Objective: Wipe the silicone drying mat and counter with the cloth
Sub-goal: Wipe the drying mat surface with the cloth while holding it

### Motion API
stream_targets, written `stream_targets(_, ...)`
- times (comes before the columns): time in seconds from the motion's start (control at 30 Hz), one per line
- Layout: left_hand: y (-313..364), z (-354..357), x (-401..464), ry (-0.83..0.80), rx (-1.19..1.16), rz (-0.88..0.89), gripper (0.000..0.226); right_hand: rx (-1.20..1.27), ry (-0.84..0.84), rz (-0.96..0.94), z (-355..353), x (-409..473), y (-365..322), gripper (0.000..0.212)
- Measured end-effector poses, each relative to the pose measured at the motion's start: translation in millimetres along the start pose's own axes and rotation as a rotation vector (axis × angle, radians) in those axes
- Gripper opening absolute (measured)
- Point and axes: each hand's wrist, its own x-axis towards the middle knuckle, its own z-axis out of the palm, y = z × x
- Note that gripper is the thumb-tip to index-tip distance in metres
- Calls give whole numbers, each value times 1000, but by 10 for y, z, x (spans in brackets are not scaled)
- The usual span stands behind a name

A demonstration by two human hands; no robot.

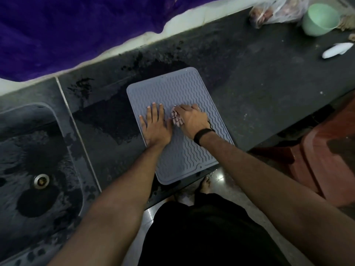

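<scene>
A grey silicone drying mat [184, 156] with wavy ridges lies on the dark stone counter [259, 89], its near corner reaching the counter's front edge. My left hand [156, 125] lies flat on the mat's left part, fingers straight and spread. Just to its right, my right hand [193, 120] presses a small bunched pinkish striped cloth [176, 118] onto the mat; the fingers curl over it and hide most of it. A black band circles my right wrist.
A dark wet sink [38, 169] with a metal drain sits at left. Wet patches darken the counter left of the mat. A green cup [318, 20], a plastic bag [276, 10] and a white object [337, 50] stand at far right. A red-brown tub [326, 154] is below the counter.
</scene>
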Motion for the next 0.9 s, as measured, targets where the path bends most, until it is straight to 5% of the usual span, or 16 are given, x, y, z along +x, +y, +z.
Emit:
stream_targets(0.47, 75, 5, 27, 95, -33, -35, 63, -75, -138, -117, 322, -593, 314, 70)
stream_targets(0.63, -108, -101, 316, 131, 9, 14, 66, -6, -166, -92, 47, -362, 267, 41)
stream_targets(0.73, -139, -45, 362, 106, 13, -7, 68, 74, 5, -43, -182, -28, 164, 26)
stream_targets(0.8, -137, -36, 349, 114, 18, 6, 68, 124, 95, -46, -272, 255, 66, 32)
stream_targets(0.9, -139, -36, 366, 104, 41, -14, 68, 68, -9, -54, -228, 601, -41, 50)
